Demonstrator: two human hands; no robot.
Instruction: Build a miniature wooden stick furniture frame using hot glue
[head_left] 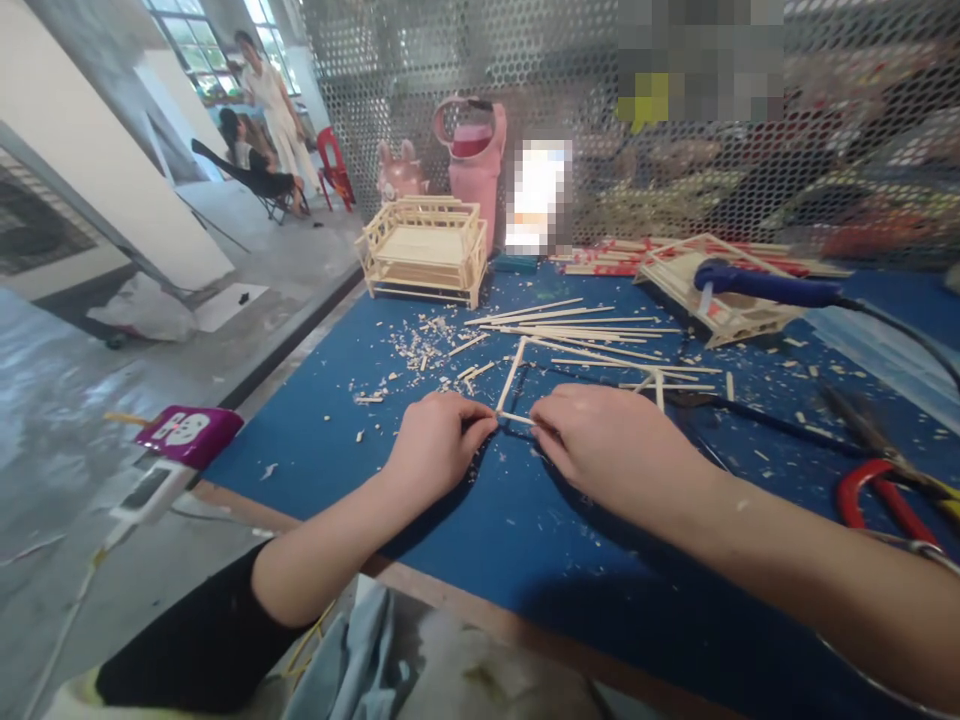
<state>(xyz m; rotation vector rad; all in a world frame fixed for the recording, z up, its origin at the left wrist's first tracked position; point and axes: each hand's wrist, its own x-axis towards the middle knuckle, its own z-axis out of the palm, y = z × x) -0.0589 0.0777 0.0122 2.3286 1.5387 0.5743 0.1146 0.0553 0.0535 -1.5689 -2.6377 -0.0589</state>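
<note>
My left hand [439,440] and my right hand [604,440] rest on the blue mat [337,440], both pinched on a short thin wooden stick [516,417] held between them. One long stick [511,374] leans up from that joint toward a loose pile of long sticks [570,325]. Small wood offcuts [420,350] are scattered just beyond my left hand.
A finished stick-built frame [424,250] stands at the back left, a second one [716,290] at the back right with a blue glue gun [765,285] lying on it. Red-handled cutters [885,495] lie at the right. A purple power strip [187,432] sits off the table's left edge. Two people are far back left.
</note>
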